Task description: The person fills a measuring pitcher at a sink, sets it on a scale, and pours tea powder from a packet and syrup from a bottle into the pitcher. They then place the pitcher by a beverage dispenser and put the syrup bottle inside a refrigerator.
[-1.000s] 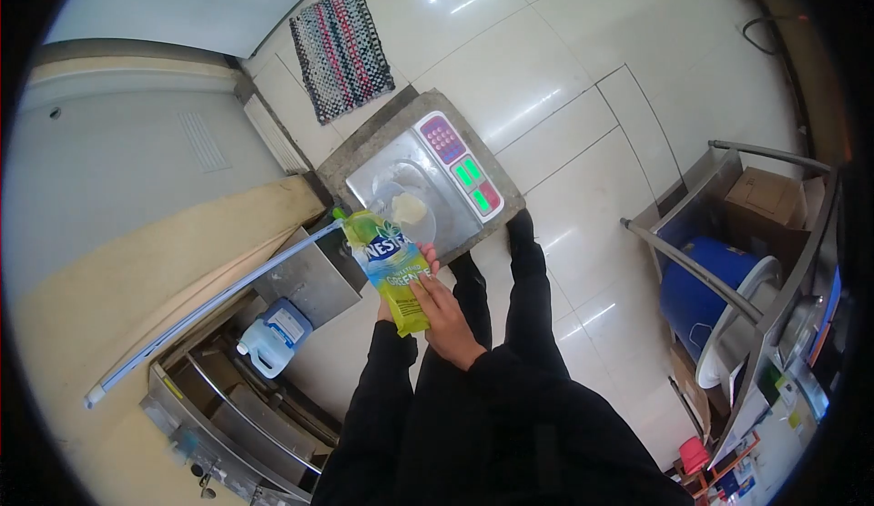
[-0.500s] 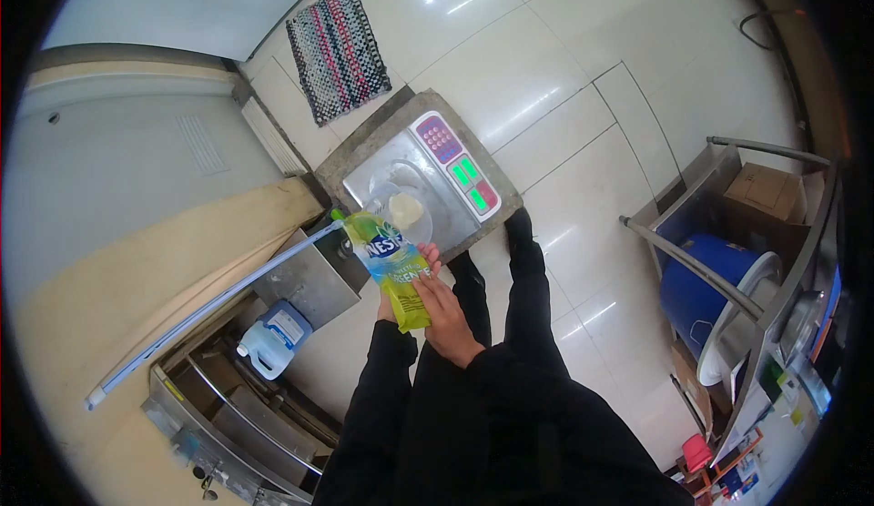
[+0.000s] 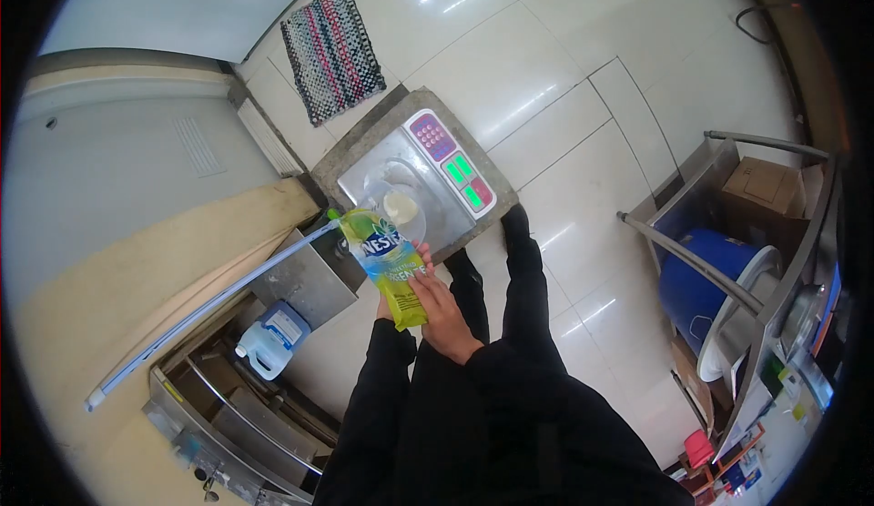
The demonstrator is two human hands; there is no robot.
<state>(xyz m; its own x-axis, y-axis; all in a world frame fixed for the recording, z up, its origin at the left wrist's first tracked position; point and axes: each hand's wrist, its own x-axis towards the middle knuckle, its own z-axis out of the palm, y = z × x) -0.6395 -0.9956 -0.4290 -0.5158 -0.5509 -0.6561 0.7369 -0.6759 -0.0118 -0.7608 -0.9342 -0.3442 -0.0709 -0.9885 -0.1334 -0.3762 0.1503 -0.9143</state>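
A green and yellow Nestea pouch (image 3: 393, 278) is held tilted, its top end reaching over a clear plastic container (image 3: 414, 227). Pale powder (image 3: 401, 207) lies heaped inside that container, which rests on the steel pan of a digital scale (image 3: 451, 201) with lit green displays. My right hand (image 3: 444, 317) is closed on the pouch's lower right side, fingers lying across its front. From the left and below, my left hand (image 3: 385, 308) grips the same pouch; most of its fingers are hidden behind it.
Under the scale stands a square stone-like top (image 3: 423, 101). A woven mat (image 3: 334, 55) lies on the tiled floor beyond. To the left are a blue-white jug (image 3: 273, 338) and a long pale blue bar (image 3: 214, 315). At right, a metal rack (image 3: 692, 269) holds a blue drum (image 3: 696, 278) and a cardboard box (image 3: 763, 186).
The view has shifted slightly, moving the scale and container a little left in the picture. Both hands keep their hold on the pouch, in nearly the same pose.
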